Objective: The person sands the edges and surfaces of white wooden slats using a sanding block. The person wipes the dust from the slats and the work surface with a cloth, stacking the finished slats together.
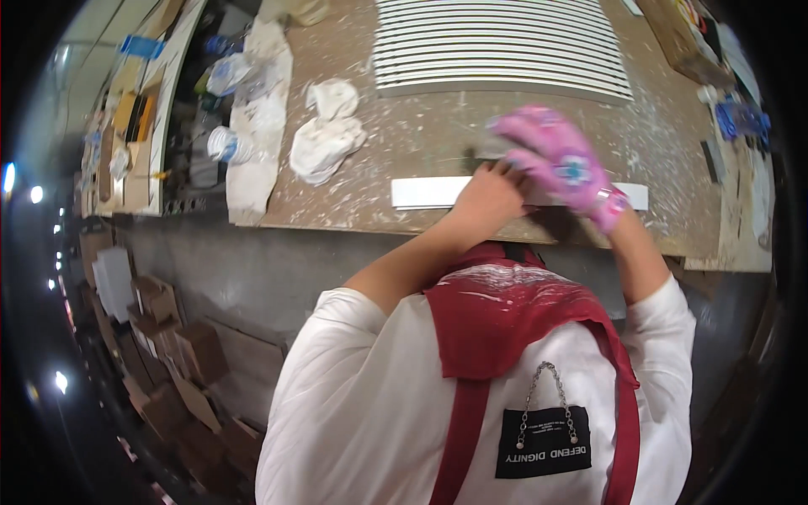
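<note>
A long white strip [421, 193] lies along the near edge of the worktable. My left hand [491, 199] is bare and closed over the middle of this strip, its fingertips curled at the far side. Above the strip's right half is my right hand [562, 160], in a pink patterned glove and smeared by motion. Its fingers point left and close around something pale and blurred that I cannot make out. The two hands nearly touch, and the glove partly hides the strip and my left fingertips.
Several slatted white strips [501, 46] lie side by side at the back of the worktable [404, 126]. Crumpled white cloths [326, 147] lie left. A cardboard box [686, 42] and a blue bottle [742, 120] stand right. Cardboard boxes [202, 352] sit on the floor at left.
</note>
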### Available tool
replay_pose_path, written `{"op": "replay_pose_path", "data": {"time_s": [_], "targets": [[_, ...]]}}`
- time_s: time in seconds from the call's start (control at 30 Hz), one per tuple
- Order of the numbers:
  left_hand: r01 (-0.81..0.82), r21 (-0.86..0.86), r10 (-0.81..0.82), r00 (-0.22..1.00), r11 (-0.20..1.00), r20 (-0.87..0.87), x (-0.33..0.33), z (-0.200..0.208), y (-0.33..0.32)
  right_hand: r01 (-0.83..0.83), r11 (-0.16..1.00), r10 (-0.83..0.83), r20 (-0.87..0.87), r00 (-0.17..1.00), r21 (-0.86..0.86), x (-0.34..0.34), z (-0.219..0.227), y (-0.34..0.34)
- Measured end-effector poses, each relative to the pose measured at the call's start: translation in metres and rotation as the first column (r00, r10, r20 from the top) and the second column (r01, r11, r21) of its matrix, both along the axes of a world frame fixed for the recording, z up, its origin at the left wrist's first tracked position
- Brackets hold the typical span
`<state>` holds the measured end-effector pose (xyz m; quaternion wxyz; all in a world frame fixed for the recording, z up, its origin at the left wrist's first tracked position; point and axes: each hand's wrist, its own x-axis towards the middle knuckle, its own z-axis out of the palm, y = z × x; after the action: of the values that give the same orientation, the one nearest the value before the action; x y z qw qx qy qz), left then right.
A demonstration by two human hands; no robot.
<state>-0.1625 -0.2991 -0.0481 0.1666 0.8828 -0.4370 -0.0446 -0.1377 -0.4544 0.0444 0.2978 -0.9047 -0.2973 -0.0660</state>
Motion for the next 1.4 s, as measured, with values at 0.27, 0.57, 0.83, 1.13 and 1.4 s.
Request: {"op": "replay_pose_path", "data": {"time_s": [0.27,0.57,0.83,1.13,1.4], "targets": [[-0.333,-0.308,-0.041,0.616,0.891,-0.786,-0.002,0.003,0.003,-0.568,0.762,0.459,-0.359,0.813,-0.311,0.044,-0.012,0.149],[-0.021,-0.061,0.025,0.998,0.998,0.057,-0.003,0.019,0.006,0.136,0.966,-0.048,-0.365,0.930,0.221,0.030,-0.008,0.010],[-0.014,-0.090,0.019,0.998,0.996,0.058,-0.010,0.019,0.005,0.666,0.663,-0.533,-0.409,0.741,0.343,-0.058,-0.078,-0.095],[-0.282,0.036,0.272,0.947,0.959,0.170,0.051,0.046,-0.002,0.704,0.370,-0.562,-0.458,0.689,0.606,-0.035,-0.052,-0.114],[-0.165,0.099,0.153,0.981,0.981,0.118,0.071,0.037,0.014,0.877,0.289,-0.671,-0.571,0.472,0.385,-0.028,-0.067,-0.219]]}}
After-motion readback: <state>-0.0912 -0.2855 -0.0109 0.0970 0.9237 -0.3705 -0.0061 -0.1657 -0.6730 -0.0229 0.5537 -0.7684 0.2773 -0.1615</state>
